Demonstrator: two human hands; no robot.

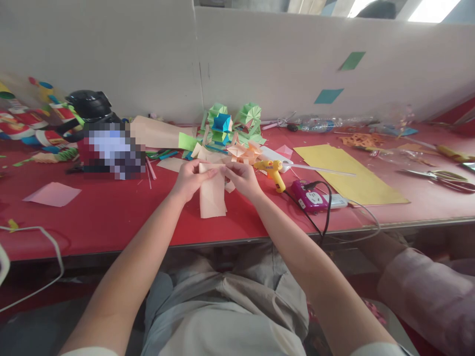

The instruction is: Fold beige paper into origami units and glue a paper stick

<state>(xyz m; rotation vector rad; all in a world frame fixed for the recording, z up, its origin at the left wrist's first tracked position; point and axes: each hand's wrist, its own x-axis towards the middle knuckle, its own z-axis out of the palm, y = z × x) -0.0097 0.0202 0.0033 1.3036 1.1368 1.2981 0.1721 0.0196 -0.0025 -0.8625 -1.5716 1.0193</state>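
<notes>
- While green folded shapes (250, 114) stand made up at the back of the red table (111, 217), the pale peach paper (213, 198) we hold looks, to our judgement, only partly worked: it is a narrow panel.
- Small peach folded pieces (245, 152) lie just beyond it; a yellow sheet (349, 173) and a pink sheet (52, 194) lie flat, and we see no shaping done on them. How many folds our panel lacks, we cannot tell.
- We have that panel near the table's front edge, its lower end hanging free of our fingers.
- Our left hand (193, 181) pinches its upper left part, thumb laid across the face.
- Our right hand (242, 180) is closed at the upper right corner, thumb and fingertips nipping the edge near the left thumb.
</notes>
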